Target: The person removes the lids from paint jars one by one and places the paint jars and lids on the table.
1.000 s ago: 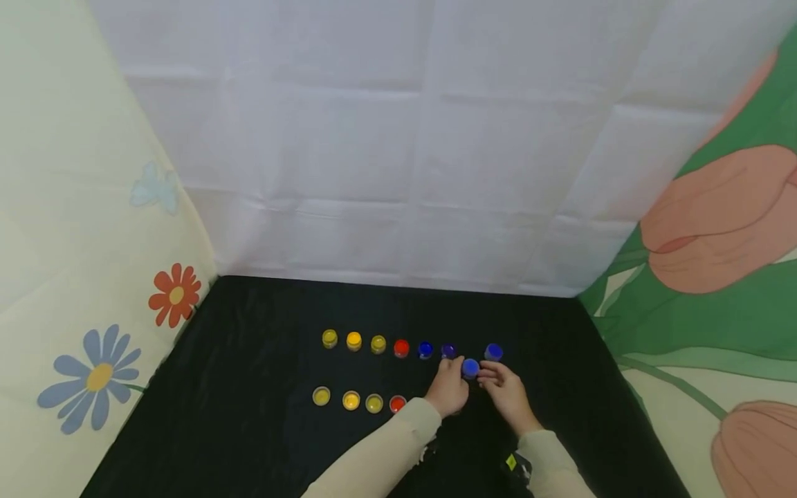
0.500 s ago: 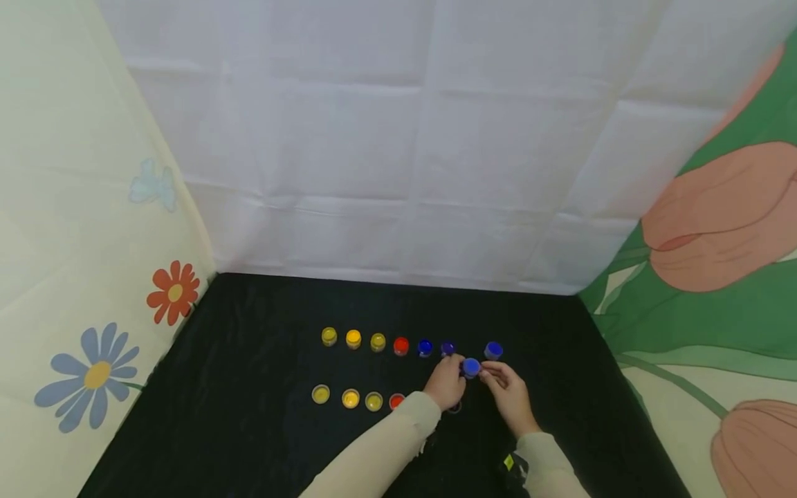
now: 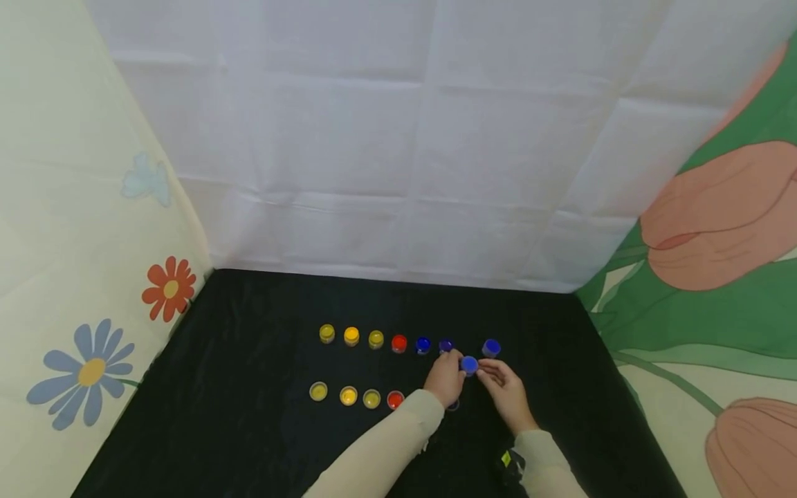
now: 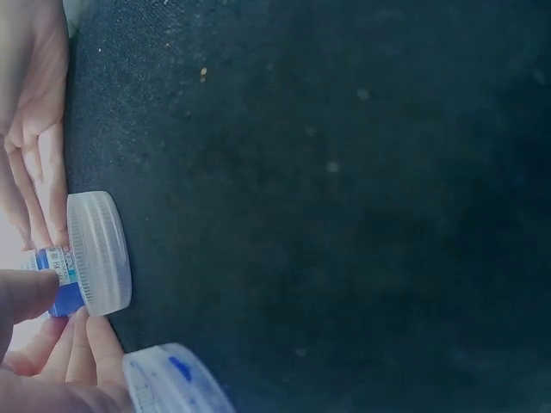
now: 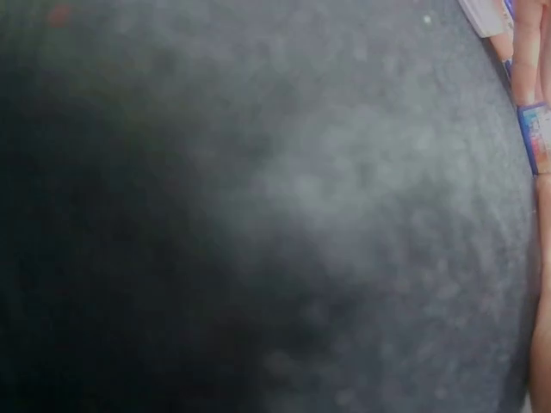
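A small blue paint jar [image 3: 470,366] is between the two hands right of the table's middle. My left hand [image 3: 444,379] grips its left side; in the left wrist view, its thumb presses the label of the jar [image 4: 62,280]. From the other side, the bent fingers of my right hand [image 3: 506,393] hold the jar's edge. Only part of the jar [image 5: 538,138] shows at the right wrist view's edge. A clear ribbed lid [image 4: 101,254] hides some of the jar; I cannot tell whether they touch. Another lid [image 4: 176,383], blue-stained, is below it.
Several paint jars form a back row: yellow [image 3: 351,336], red [image 3: 399,343], dark blue [image 3: 423,345]. Another blue jar [image 3: 491,348] stands beyond my right hand. In front lies a row of lids, including yellow [image 3: 349,395] and red [image 3: 395,399]. Black cloth [image 3: 249,387] covers the table.
My right fingers have closed in on the jar's edge since a second ago. The jar and my left hand have hardly moved. The head view has shifted slightly.
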Action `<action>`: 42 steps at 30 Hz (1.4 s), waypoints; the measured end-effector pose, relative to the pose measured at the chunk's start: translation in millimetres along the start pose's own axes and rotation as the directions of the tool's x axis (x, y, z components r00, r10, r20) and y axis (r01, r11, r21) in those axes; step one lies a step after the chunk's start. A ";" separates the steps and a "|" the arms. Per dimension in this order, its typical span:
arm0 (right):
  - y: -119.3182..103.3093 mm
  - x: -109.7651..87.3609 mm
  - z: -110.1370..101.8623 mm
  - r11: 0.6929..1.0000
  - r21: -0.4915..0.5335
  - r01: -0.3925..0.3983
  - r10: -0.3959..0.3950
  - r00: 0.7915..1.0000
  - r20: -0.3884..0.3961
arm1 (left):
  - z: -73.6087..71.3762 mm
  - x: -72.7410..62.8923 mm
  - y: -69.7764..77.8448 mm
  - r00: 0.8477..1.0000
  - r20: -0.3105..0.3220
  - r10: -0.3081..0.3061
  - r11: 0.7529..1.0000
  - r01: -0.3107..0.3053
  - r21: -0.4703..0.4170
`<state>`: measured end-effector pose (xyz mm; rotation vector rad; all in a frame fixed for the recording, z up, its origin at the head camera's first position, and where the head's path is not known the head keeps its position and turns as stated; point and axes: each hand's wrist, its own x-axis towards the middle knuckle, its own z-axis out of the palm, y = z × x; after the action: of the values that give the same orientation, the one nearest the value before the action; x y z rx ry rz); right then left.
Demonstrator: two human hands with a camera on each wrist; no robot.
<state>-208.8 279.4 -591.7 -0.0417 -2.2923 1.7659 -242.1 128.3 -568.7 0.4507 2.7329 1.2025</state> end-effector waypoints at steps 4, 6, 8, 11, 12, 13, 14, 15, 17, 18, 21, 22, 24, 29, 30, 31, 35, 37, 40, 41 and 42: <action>0.1 0.0 1.0 1.000 -0.003 -0.019 0.019 1.000 0.008 | -0.6 -0.8 0.3 1.000 -0.005 0.004 1.000 -0.004 -0.007; 0.0 -0.1 1.7 0.999 -0.001 -0.033 0.033 0.999 0.015 | -0.3 -0.8 -0.5 1.000 -0.012 0.006 1.000 -0.006 -0.006; 0.2 0.1 2.7 0.999 0.009 -0.049 0.049 0.999 0.016 | 0.6 -0.4 -1.4 1.000 -0.018 0.009 1.000 -0.009 -0.008; 0.7 0.3 3.8 0.997 0.014 -0.069 0.069 0.997 0.020 | 1.7 0.6 -2.5 1.000 -0.017 0.004 1.000 -0.004 -0.013; 0.8 0.5 4.1 0.997 0.012 -0.073 0.073 0.997 0.021 | 1.7 0.8 -2.4 1.000 -0.015 0.003 1.000 -0.003 -0.016; 0.7 0.4 4.3 0.997 0.010 -0.075 0.075 0.997 0.021 | 1.7 0.7 -2.2 1.000 -0.015 0.001 1.000 -0.001 -0.017; 0.2 0.1 4.3 0.997 0.009 -0.079 0.078 0.997 0.022 | 1.7 0.5 -2.3 1.000 -0.014 -0.001 1.000 0.000 -0.017; -0.4 -0.1 4.4 0.997 0.006 -0.080 0.080 0.997 0.024 | 1.5 0.4 -2.0 1.000 -0.010 -0.007 1.000 0.007 -0.023; -1.1 -0.3 4.1 0.997 -0.003 -0.080 0.080 0.996 0.029 | 1.0 0.0 -1.6 1.000 -0.008 -0.012 0.999 0.012 -0.031; -1.7 -0.4 4.0 0.997 -0.011 -0.079 0.080 0.996 0.032 | 0.8 -0.2 -1.6 1.000 -0.007 -0.015 0.999 0.015 -0.034; -2.9 -0.5 3.5 0.997 -0.033 -0.069 0.070 0.997 0.043 | 0.4 -0.5 -2.0 1.000 -0.003 -0.024 0.999 0.023 -0.046; -3.0 -0.3 3.3 0.997 -0.042 -0.066 0.068 0.997 0.046 | 0.4 -0.4 -2.4 1.000 -0.004 -0.022 0.999 0.022 -0.047; -3.0 -0.1 2.9 0.997 -0.057 -0.055 0.058 0.997 0.051 | 0.4 -0.3 -3.0 1.000 -0.006 -0.020 0.999 0.020 -0.049; -2.8 1.0 0.9 0.994 -0.102 -0.033 0.040 0.997 0.063 | -0.1 0.2 -3.4 1.000 -0.006 -0.013 0.999 0.013 -0.050; -3.2 1.2 0.5 0.993 -0.109 -0.034 0.041 0.997 0.067 | -0.3 0.2 -3.3 1.000 -0.005 -0.014 0.999 0.014 -0.051; -3.4 1.4 0.1 0.993 -0.116 -0.031 0.040 0.996 0.074 | -0.5 0.1 -3.1 1.000 -0.004 -0.016 0.999 0.016 -0.051; -5.4 1.8 -1.6 0.991 -0.123 -0.045 0.057 0.993 0.099 | -1.3 -0.1 -2.1 1.000 0.000 -0.017 0.999 0.017 -0.048; -6.4 1.9 -1.8 0.990 -0.124 -0.064 0.078 0.990 0.115 | -1.7 -0.6 -1.3 1.000 0.003 -0.019 0.999 0.019 -0.044; -8.0 2.1 -2.1 0.987 -0.137 -0.085 0.103 0.987 0.126 | -2.3 -1.0 -0.7 1.000 0.005 -0.019 0.999 0.020 -0.042; -8.4 2.5 -1.9 0.985 -0.144 -0.090 0.109 0.986 0.128 | -2.3 -1.3 -0.6 1.000 0.008 -0.023 0.999 0.023 -0.045; -14.0 1.4 -2.0 0.984 -0.145 -0.098 0.118 0.984 0.133 | -2.1 -0.8 -0.8 1.000 0.009 -0.024 0.999 0.024 -0.047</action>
<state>-207.9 277.9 -577.6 -0.0694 -2.5568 1.7075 -242.0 126.0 -567.9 0.4160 2.6888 1.2528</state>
